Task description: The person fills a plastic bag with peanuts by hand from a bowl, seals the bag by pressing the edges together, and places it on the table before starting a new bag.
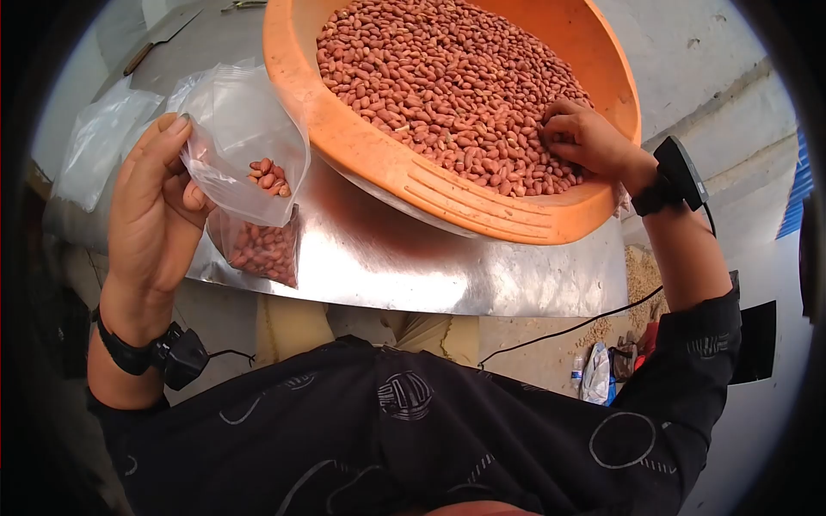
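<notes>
My left hand (pixel 159 185) grips the rim of a clear plastic bag (pixel 249 129) between thumb and fingers, and the bag's mouth gapes open. Red-skinned peanuts (pixel 262 249) fill its lower part, and a few more show higher up near the opening. To the right, a large orange basin (pixel 387 168) holds a heap of the same peanuts (pixel 456 77). My right hand (pixel 589 142) is at the basin's right side with its curled fingers touching the heap; whether peanuts are inside the fingers is hidden.
The basin and bag are at a shiny metal table (pixel 413 275). Flat plastic bags (pixel 103 142) lie at the left, with a knife (pixel 159 43) behind them. A black cable (pixel 568 331) runs below the table edge. A bottle (pixel 577 370) stands on the floor.
</notes>
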